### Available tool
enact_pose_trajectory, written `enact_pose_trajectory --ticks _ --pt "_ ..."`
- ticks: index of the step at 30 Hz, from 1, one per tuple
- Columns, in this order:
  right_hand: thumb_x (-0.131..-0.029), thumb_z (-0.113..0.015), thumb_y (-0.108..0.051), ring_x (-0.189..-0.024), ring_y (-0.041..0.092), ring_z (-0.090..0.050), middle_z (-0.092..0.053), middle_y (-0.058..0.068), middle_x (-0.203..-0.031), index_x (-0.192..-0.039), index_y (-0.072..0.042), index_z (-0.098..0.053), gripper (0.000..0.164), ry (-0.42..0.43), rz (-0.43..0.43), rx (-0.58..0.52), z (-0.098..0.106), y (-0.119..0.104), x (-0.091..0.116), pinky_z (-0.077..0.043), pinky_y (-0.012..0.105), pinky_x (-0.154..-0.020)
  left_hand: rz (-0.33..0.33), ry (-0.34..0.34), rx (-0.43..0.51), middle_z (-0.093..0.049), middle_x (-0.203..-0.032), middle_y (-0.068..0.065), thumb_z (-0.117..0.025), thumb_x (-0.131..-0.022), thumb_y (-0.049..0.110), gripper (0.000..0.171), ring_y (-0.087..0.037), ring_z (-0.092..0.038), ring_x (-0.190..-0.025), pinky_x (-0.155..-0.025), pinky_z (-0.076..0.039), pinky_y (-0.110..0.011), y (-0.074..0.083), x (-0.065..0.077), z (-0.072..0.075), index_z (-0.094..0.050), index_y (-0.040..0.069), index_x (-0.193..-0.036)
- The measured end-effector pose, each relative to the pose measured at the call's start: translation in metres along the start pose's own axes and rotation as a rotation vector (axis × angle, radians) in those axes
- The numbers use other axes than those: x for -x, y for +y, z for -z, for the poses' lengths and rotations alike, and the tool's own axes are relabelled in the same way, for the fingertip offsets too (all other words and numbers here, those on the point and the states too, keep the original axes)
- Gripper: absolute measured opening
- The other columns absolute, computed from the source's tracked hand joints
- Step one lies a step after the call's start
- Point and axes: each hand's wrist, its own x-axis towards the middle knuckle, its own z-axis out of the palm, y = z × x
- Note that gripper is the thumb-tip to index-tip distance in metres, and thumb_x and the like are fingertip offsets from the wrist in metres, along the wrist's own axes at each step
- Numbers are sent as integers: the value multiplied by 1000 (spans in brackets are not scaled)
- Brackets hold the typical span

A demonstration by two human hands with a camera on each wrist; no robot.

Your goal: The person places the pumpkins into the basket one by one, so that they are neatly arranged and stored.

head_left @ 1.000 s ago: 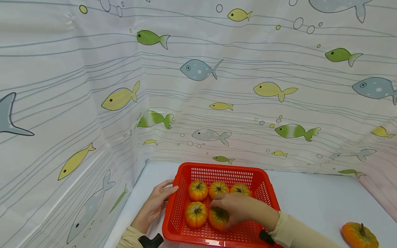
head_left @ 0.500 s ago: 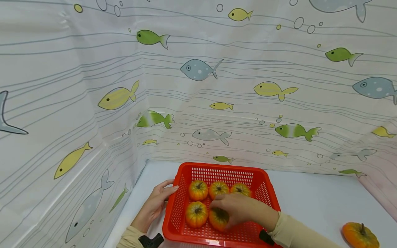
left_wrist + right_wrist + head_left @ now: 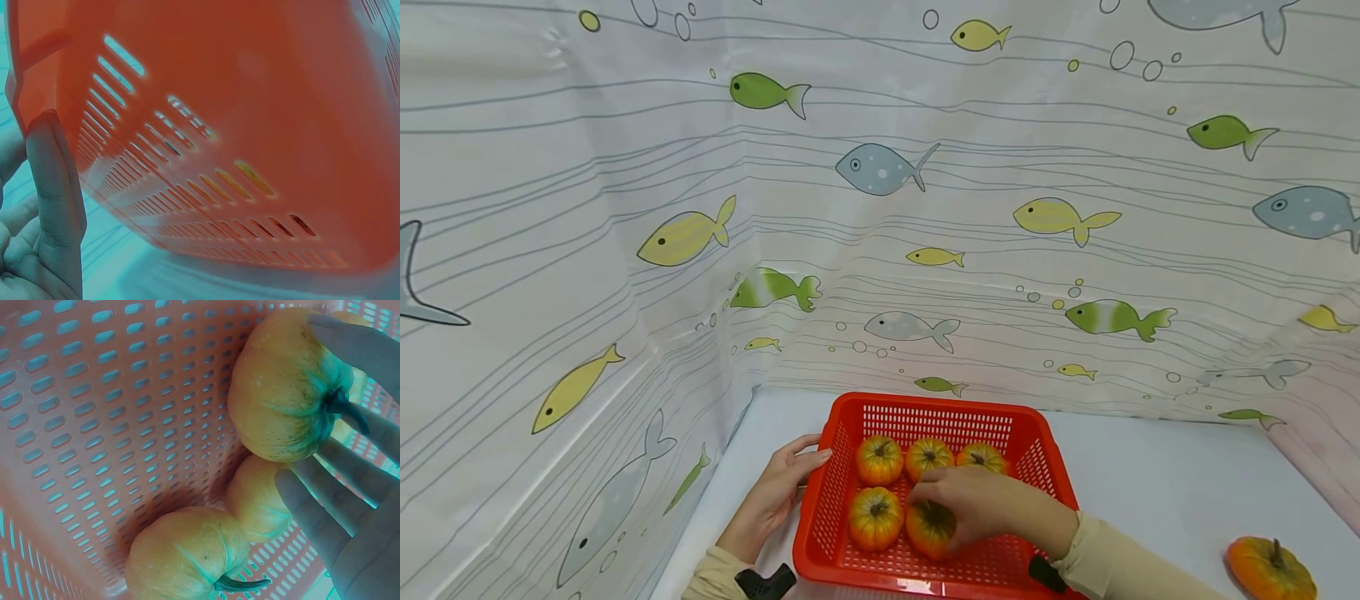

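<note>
A red perforated plastic basket (image 3: 1051, 437) holds several small orange-yellow pumpkins, such as one at the front left (image 3: 876, 518). At its left side my left hand (image 3: 767, 500) grips the rim, thumb on top; in the left wrist view the fingers (image 3: 53, 187) lie against the outer edge. My right hand (image 3: 981, 504) reaches into the basket and holds a pumpkin (image 3: 929, 533) in the front row from above. The right wrist view shows this pumpkin (image 3: 284, 387) with its dark stem between the thumb and fingers. The hand partly hides the back-row pumpkin (image 3: 982, 458).
Another pumpkin (image 3: 1272, 568) lies on the white tabletop (image 3: 1157, 492), to the right of the basket. Fish-patterned curtain sheets (image 3: 985, 292) stand behind and to the left of the table.
</note>
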Motion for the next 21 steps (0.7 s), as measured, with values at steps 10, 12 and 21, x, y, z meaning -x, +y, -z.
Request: enact_pose_trajectory --ticks 10,12,21 --pt "-78 -90 -41 -113 4 -64 -66 -10 -130 -132 -26 -67 60 15 -21 -34 8 -1 6 -58 30 -99 -13 -21 6 -76 -119 -9 -63 -103 23 58 -16 -78 -95 -84 -65 -35 1 0 0 -39 -1 -150" --pt "-78 -90 -42 -115 5 -64 -65 -10 -131 -132 -27 -66 61 16 -26 -29 9 0 8 -58 31 -99 -13 -20 6 -76 -119 -9 -63 -103 23 57 -16 -78 -95 -84 -65 -35 1 0 0 -39 -1 -150" --pt "-79 -88 -47 -119 10 -63 -65 -10 -133 -133 -29 -66 61 68 -35 -11 12 5 18 -57 35 -103 2 5 -5 -76 -117 -7 -64 -102 23 62 -15 -78 -93 -83 -65 -33 0 0 0 -35 0 -152"
